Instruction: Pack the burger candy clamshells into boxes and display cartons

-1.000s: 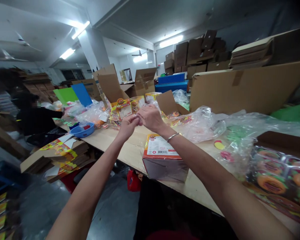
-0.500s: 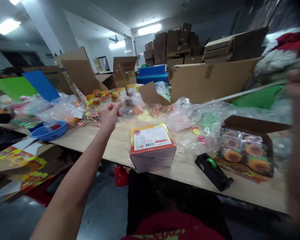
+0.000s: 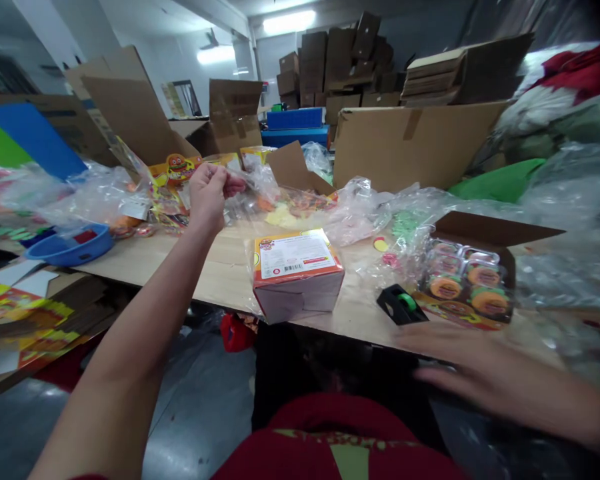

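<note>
A boxed item in a printed carton [image 3: 300,267], orange and white with a barcode label on top, stands at the table's near edge with clear plastic film around its left side. My left hand [image 3: 211,190] is raised beyond it to the left, fingers pinched; thin clear film seems to run from them. My right hand [image 3: 455,353], smeared by motion, is low at the near edge with fingers stretched out and thumb apart. Just past its fingertips is a black tape dispenser [image 3: 400,307] with green tape. Behind that, an open display box [image 3: 503,267] holds several burger-shaped toys in clear cups.
Crumpled clear plastic bags [image 3: 360,207] lie along the back of the table [image 3: 220,267]. A large cardboard carton [image 3: 415,147] stands behind them. On the left are a blue basin [image 3: 73,247] and stacked printed card [image 3: 25,327] below table height.
My right hand has come down from the upper right to near the tape dispenser. My left hand stays raised and pinched. The view has tilted downward and turned slightly to the right.
</note>
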Demonstrator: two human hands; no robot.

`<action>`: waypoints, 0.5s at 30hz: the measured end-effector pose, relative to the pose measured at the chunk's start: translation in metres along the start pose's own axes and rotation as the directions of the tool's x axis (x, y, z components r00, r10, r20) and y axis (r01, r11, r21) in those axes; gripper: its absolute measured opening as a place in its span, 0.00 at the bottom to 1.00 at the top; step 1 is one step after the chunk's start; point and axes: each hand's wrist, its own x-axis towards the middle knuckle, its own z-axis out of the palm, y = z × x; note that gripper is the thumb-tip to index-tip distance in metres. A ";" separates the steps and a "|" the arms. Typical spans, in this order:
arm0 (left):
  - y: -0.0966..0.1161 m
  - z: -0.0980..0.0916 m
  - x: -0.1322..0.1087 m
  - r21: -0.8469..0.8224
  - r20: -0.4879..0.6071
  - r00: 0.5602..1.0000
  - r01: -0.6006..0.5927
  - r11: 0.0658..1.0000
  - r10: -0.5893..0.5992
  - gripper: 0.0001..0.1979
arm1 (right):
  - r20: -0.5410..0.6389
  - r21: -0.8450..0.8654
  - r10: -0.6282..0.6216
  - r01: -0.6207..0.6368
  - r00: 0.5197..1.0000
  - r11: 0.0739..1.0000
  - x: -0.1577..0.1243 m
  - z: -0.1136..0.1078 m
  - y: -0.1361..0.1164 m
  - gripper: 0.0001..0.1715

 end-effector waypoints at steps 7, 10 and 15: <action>0.008 -0.008 -0.013 0.025 0.004 1.000 0.024 0.999 -0.025 0.09 | 0.241 -0.127 -0.318 0.354 0.917 0.926 0.124 0.142 0.036 0.12; 0.009 -0.021 -0.037 0.078 0.053 0.998 -0.024 0.997 0.020 0.10 | 0.188 -0.129 -0.224 0.250 0.956 0.960 0.145 0.166 0.057 0.09; 0.012 -0.043 -0.090 0.166 0.214 0.976 -0.085 0.982 0.048 0.10 | 0.125 -0.064 -0.180 0.189 0.976 0.980 0.144 0.169 0.073 0.11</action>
